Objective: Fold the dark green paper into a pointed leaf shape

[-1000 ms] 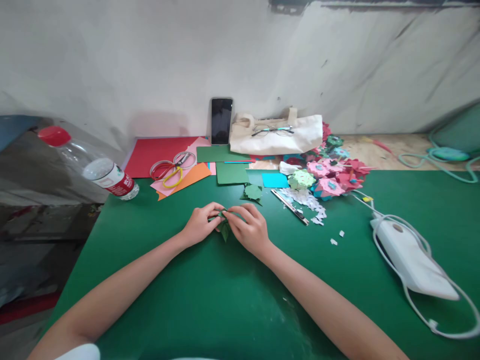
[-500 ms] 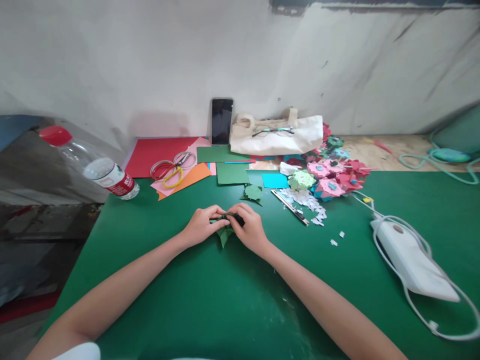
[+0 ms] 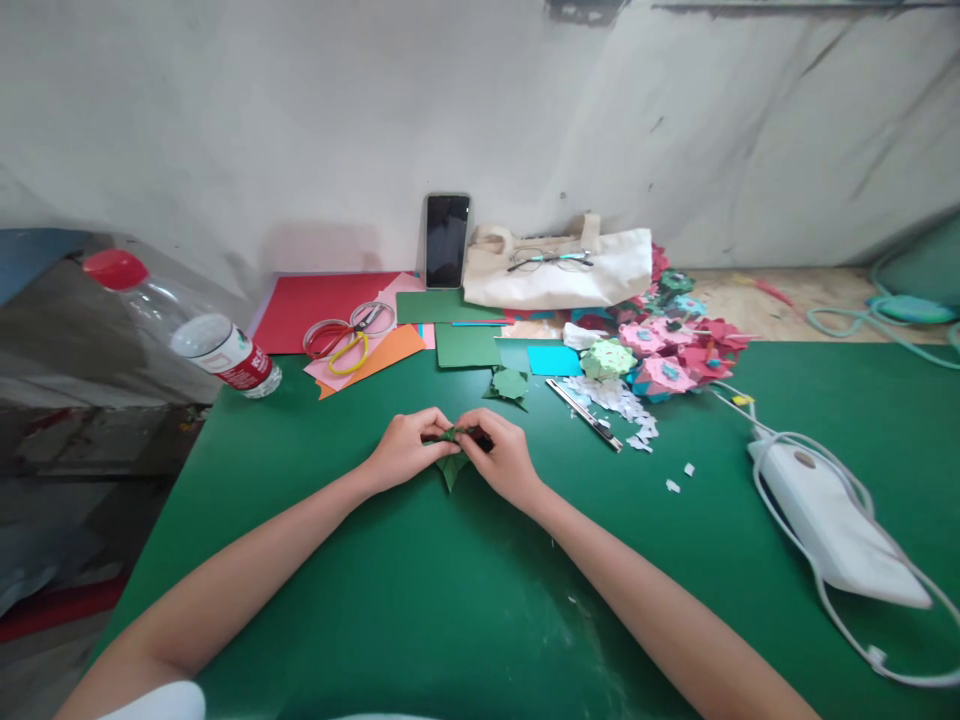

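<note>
Between both hands is a piece of folded green paper [image 3: 451, 470], its pointed lower part hanging toward me and its upper edge partly covered by fingers. My left hand [image 3: 409, 447] pinches it from the left, thumb along the near side. From the right, my right hand [image 3: 501, 449] pinches the same paper, fingertips almost meeting those of the left. Just beyond the hands lies another folded green paper piece [image 3: 509, 384] with a rounded centre and pointed tips. To its right rests a utility knife [image 3: 583, 415] beside white paper scraps [image 3: 616, 398].
Along the wall lie coloured sheets [image 3: 330, 308], scissors [image 3: 352, 340], a phone [image 3: 447, 240], a cloth bag [image 3: 555, 272] with glasses [image 3: 551, 261], and paper flowers [image 3: 664, 365]. A plastic bottle [image 3: 225, 355] stands at left; a white corded device [image 3: 832, 520] lies at right.
The view has shifted slightly, moving the scene a little to the right. Both hands keep their pinch on the green paper, with small finger movements at its upper edge.
</note>
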{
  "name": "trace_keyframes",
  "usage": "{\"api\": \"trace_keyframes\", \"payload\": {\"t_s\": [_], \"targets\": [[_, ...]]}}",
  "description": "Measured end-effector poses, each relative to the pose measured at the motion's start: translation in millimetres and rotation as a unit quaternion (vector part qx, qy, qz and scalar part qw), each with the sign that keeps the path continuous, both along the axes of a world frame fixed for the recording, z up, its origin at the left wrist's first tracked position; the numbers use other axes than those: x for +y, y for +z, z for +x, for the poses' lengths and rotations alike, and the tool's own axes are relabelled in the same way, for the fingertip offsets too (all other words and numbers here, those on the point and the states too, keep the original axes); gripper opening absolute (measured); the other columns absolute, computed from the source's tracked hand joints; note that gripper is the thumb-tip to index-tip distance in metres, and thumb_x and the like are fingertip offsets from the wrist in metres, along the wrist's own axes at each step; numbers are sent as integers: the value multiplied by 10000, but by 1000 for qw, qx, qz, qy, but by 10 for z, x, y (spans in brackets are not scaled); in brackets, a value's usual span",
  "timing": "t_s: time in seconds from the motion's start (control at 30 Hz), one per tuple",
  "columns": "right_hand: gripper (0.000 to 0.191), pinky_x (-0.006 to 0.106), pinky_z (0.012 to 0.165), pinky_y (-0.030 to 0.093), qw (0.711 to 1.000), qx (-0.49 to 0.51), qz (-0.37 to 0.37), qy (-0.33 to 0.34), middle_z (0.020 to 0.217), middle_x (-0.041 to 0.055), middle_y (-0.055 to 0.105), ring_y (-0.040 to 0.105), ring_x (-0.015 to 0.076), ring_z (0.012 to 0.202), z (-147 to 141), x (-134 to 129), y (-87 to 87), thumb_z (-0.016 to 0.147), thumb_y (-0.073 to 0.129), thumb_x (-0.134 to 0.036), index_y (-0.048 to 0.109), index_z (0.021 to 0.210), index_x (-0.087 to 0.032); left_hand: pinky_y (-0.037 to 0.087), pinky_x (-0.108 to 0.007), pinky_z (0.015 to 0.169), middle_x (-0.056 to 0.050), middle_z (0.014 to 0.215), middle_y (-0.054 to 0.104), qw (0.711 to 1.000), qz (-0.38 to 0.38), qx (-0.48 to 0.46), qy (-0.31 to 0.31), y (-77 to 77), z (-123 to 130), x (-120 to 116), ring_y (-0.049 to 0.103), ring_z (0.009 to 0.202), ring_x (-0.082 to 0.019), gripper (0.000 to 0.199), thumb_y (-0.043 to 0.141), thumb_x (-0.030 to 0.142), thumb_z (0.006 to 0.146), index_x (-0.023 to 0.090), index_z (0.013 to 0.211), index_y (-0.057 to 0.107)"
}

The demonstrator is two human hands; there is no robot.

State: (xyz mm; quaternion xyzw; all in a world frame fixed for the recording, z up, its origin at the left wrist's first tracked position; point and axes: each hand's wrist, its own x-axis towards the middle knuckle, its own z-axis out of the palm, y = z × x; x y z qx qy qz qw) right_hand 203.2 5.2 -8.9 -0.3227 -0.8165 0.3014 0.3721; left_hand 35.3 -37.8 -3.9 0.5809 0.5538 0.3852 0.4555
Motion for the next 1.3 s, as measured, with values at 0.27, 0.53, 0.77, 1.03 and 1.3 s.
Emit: {"api": "trace_keyframes", "payload": {"t_s": [0.27, 0.53, 0.77, 1.03, 1.3], "targets": [[97, 227, 668, 467, 999, -22, 43, -3, 792, 26, 659, 611, 131, 722, 25, -44, -66, 881, 486, -187, 578, 855, -207, 500, -220, 709, 18, 761, 697, 1000, 9, 7, -11, 1, 1, 7, 679, 761, -138, 136, 691, 205, 729, 167, 774, 568], [89, 233, 654, 455, 998, -43, 50, -13, 805, 36, 640, 591, 136, 721, 17, -38, -49, 897, 454, -193, 540, 881, -204, 497, -239, 736, -3, 843, 716, 999, 10, 10, -35, 30, -24, 5, 674, 793, -146, 134, 605, 301, 823, 173, 843, 567], [99, 232, 656, 441, 997, -49, 58, -8, 816, 36, 627, 578, 136, 727, 29, -34, -34, 922, 440, -221, 534, 897, -210, 466, -207, 621, 12, 741, 680, 999, 9, 33, -40, 42, -38, 1, 621, 668, -116, 159, 541, 319, 865, 167, 829, 569], [166, 237, 657, 414, 996, -64, 63, 1, 792, 40, 579, 531, 137, 710, 31, -71, -36, 936, 373, -198, 512, 846, -206, 505, -196, 571, 23, 692, 601, 999, 4, -15, -46, 35, -23, -6, 571, 634, -99, 181, 516, 337, 870, 165, 822, 549], [60, 222, 620, 413, 999, -35, 1, 11, 748, 12, 577, 518, 116, 648, 18, -9, -9, 885, 454, -212, 513, 874, -207, 437, -187, 573, 41, 623, 563, 995, 34, 74, -49, 55, -37, -11, 510, 574, -86, 191, 492, 334, 884, 173, 798, 549]]}}
